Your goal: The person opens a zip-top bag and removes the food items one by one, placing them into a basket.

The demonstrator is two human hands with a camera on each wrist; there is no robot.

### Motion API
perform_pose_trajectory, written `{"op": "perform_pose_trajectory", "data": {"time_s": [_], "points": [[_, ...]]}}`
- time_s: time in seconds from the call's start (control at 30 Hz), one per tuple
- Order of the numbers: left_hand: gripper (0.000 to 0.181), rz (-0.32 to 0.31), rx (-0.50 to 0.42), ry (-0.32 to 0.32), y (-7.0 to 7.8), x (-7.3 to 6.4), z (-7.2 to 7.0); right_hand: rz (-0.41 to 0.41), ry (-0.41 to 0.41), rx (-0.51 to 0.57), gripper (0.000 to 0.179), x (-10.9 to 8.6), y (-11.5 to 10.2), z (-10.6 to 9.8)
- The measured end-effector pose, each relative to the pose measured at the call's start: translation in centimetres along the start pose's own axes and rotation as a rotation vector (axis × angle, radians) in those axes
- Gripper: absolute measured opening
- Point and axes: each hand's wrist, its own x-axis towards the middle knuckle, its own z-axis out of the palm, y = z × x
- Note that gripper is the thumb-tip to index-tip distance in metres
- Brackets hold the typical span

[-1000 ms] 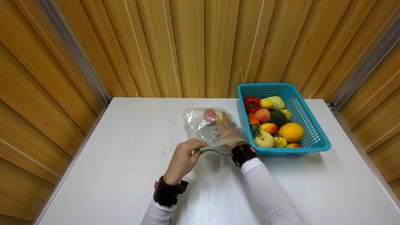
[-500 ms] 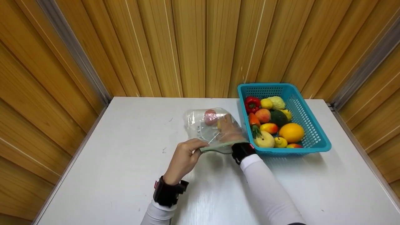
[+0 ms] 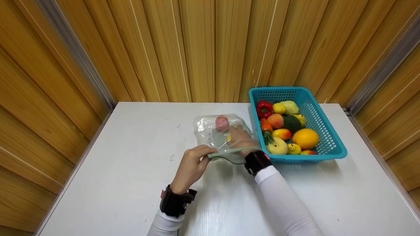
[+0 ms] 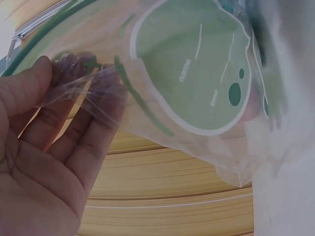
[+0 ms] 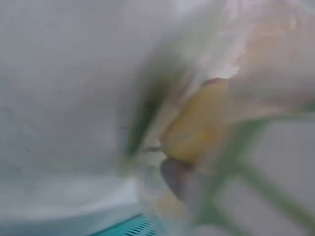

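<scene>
A clear zip bag [image 3: 205, 127] lies on the white table, its green-edged mouth facing me. My left hand [image 3: 193, 162] pinches the left end of that mouth between thumb and fingers. The bag's green printed panel [image 4: 192, 69] with the word "name" shows in the left wrist view. My right hand [image 3: 241, 137] is inside the bag up to the wrist, gripping a yellow fruit [image 3: 228, 137]. That yellow fruit [image 5: 197, 128] is blurred through the plastic in the right wrist view. A round pinkish-red fruit [image 3: 222, 123] sits deeper in the bag.
A turquoise basket [image 3: 331, 137] stands right of the bag, close to my right wrist. It holds several fruits and vegetables, among them a red pepper [image 3: 264, 109], a carrot [image 3: 266, 125] and an orange fruit [image 3: 305, 139]. Wood-patterned walls [image 3: 197, 49] enclose the table [image 3: 131, 147].
My right hand has drawn back a little toward the bag's mouth, fingers curling, and the yellow fruit has come toward me with it. My left hand stays nearly still.
</scene>
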Motion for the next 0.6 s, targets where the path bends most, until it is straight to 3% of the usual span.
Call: {"op": "perform_pose_trajectory", "data": {"time_s": [0.1,0.17,0.37,0.47,0.6], "points": [[0.023,0.005,0.003,0.003,0.0,0.1,-0.1,-0.047,-0.016,0.008,0.066,-1.0,-0.3,-0.4],[0.023,0.003,0.004,0.003,0.0,0.1,-0.1,-0.037,-0.026,0.043,0.062,-1.6,-0.5,-0.5],[0.022,0.003,0.014,0.012,-0.1,0.1,-0.2,-0.008,-0.094,-0.066,0.042,-3.4,-1.4,-0.8],[0.022,0.008,0.016,0.012,-0.2,0.0,-0.2,-0.172,-0.025,-0.153,0.034,-5.1,-1.4,-0.9],[0.022,0.007,0.016,0.009,-0.3,0.0,-0.1,-0.386,0.151,-0.211,0.026,-7.6,-0.7,-0.9]]}}
